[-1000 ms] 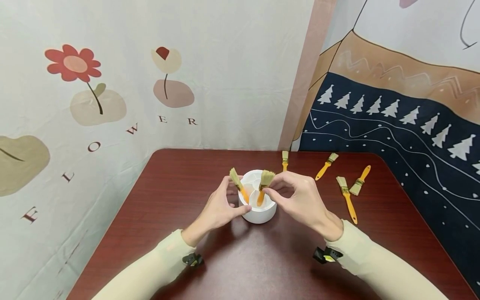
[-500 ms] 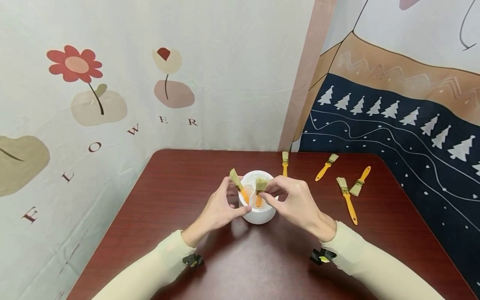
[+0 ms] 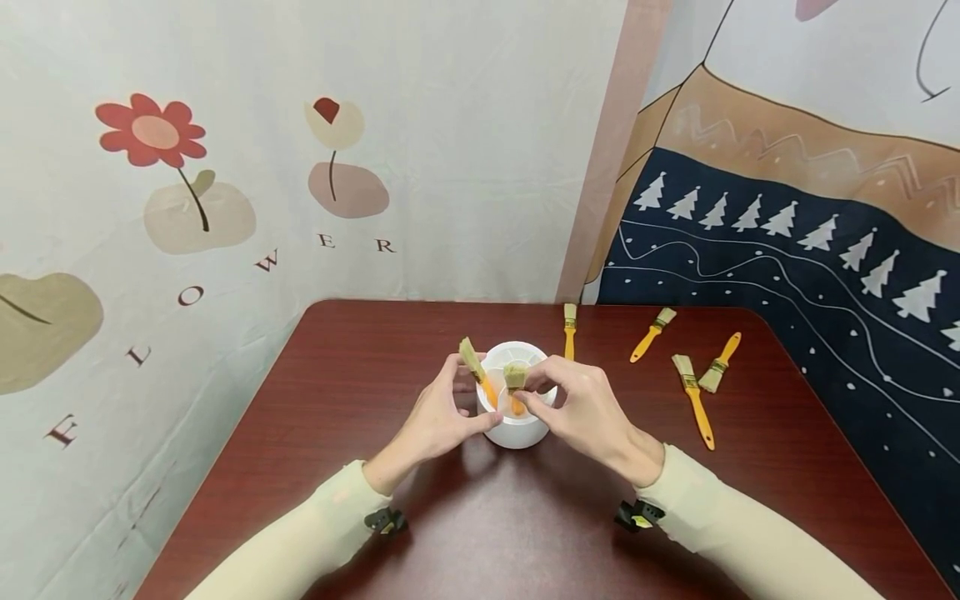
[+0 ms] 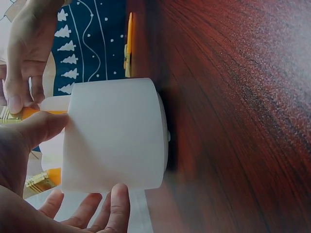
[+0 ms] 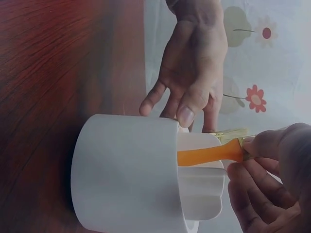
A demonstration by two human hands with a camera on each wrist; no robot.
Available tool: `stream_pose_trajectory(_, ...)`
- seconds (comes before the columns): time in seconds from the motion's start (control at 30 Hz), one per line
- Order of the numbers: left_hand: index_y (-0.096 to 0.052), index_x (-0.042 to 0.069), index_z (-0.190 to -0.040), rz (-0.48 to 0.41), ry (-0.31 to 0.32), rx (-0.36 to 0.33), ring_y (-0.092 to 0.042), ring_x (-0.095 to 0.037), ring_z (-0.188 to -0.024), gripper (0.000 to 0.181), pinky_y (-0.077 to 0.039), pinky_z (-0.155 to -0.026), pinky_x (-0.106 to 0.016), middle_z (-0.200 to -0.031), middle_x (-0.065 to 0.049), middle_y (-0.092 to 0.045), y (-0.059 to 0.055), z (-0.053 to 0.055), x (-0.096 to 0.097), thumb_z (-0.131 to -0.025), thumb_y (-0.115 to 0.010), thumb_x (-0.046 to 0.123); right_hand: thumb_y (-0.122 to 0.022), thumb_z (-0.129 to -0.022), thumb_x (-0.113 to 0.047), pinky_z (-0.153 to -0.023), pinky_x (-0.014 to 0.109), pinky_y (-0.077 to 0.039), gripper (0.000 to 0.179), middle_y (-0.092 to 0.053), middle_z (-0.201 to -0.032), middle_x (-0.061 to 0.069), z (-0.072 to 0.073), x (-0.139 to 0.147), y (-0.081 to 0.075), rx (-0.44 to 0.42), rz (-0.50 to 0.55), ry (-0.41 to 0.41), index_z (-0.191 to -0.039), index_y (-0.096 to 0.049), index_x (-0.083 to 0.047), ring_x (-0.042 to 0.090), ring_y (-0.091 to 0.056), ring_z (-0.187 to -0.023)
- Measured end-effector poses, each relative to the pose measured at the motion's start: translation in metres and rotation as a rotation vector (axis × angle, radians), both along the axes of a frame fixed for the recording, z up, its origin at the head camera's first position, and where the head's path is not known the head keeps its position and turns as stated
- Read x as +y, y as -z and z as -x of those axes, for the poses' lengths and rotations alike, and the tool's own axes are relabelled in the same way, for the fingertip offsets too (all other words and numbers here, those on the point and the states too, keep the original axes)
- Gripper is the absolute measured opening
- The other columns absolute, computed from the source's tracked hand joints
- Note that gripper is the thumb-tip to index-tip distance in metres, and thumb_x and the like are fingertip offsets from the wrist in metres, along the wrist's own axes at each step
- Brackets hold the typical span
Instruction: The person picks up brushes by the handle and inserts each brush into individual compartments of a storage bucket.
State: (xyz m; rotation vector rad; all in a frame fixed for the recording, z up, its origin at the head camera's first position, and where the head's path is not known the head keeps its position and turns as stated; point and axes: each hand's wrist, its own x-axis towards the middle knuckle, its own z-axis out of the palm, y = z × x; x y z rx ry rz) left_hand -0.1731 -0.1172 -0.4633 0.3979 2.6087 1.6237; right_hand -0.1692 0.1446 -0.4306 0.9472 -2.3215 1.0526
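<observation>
A round white divided holder (image 3: 517,435) stands on the table, with thin curved partitions rising above its rim. My left hand (image 3: 431,419) holds it from the left, thumb at the rim and fingers along the side. One paintbrush (image 3: 472,358) leans in its left part, bristles up, beside my left fingers. My right hand (image 3: 585,410) pinches a second paintbrush (image 3: 514,377) near the metal band, bristles up. In the right wrist view its orange handle (image 5: 209,155) reaches down past the rim next to a partition; the handle's lower end is hidden inside.
Several more yellow-handled brushes lie on the dark red table (image 3: 360,350): one behind my right hand (image 3: 570,329), others being a far brush (image 3: 653,335), a near brush (image 3: 694,402) and a right brush (image 3: 720,362). Printed cloths hang behind the table.
My right hand has moved left and slightly down, bringing its paintbrush lower into the holder and nearer its middle. My left hand and the leaning brush have stayed put.
</observation>
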Motion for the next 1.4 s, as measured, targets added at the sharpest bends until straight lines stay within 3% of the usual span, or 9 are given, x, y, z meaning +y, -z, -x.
stream_pose_trajectory(0.17,-0.052,0.021,-0.164,0.008,0.002,0.01,-0.08,-0.034,-0.133,0.088,-0.071,-0.099,-0.054,-0.151,-0.013,-0.073,0.0,0.0,-0.001,-0.09,-0.101,0.022,-0.099,-0.089,-0.001,-0.067,0.022,-0.061,0.026,-0.081,-0.095,0.001,0.001,-0.003,0.004,0.055,-0.02,-0.003,-0.106,-0.082,-0.011,0.017,-0.078,-0.086)
stream_pose_trajectory(0.43,-0.053,0.022,-0.163,0.009,0.008,0.014,-0.08,-0.034,-0.132,0.087,-0.072,-0.098,-0.052,-0.15,-0.013,-0.074,0.0,0.0,-0.002,-0.09,-0.101,0.022,-0.098,-0.089,0.002,-0.069,0.027,-0.065,0.026,-0.08,-0.096,0.002,0.002,-0.005,0.01,0.062,-0.051,-0.017,-0.107,-0.083,-0.01,0.015,-0.076,-0.085)
stream_pose_trajectory(0.93,-0.053,0.02,-0.164,0.009,0.019,0.018,-0.079,-0.035,-0.133,0.088,-0.072,-0.098,-0.053,-0.15,-0.012,-0.075,-0.001,0.001,-0.001,-0.09,-0.101,0.022,-0.098,-0.085,0.006,-0.072,0.028,-0.067,0.028,-0.076,-0.091,0.003,0.003,-0.01,0.016,0.169,-0.037,-0.05,-0.102,-0.082,-0.008,0.015,-0.075,-0.084)
stream_pose_trajectory(1.13,-0.053,0.02,-0.163,0.008,0.018,0.018,-0.079,-0.035,-0.133,0.088,-0.072,-0.098,-0.051,-0.148,-0.012,-0.076,-0.001,0.001,-0.001,-0.089,-0.101,0.022,-0.102,-0.084,0.002,-0.069,0.032,-0.065,0.028,-0.074,-0.09,0.003,0.003,-0.01,0.019,0.176,-0.034,-0.055,-0.102,-0.083,-0.009,0.015,-0.074,-0.084)
stream_pose_trajectory(1.4,-0.053,0.017,-0.158,-0.004,0.024,0.009,-0.079,-0.038,-0.134,0.083,-0.072,-0.099,-0.051,-0.149,-0.016,-0.074,-0.001,0.002,-0.001,-0.09,-0.1,0.02,-0.105,-0.085,-0.009,-0.069,0.029,-0.064,0.028,-0.074,-0.092,0.0,0.002,-0.011,0.019,0.15,-0.04,-0.073,-0.104,-0.085,-0.013,0.011,-0.074,-0.084)
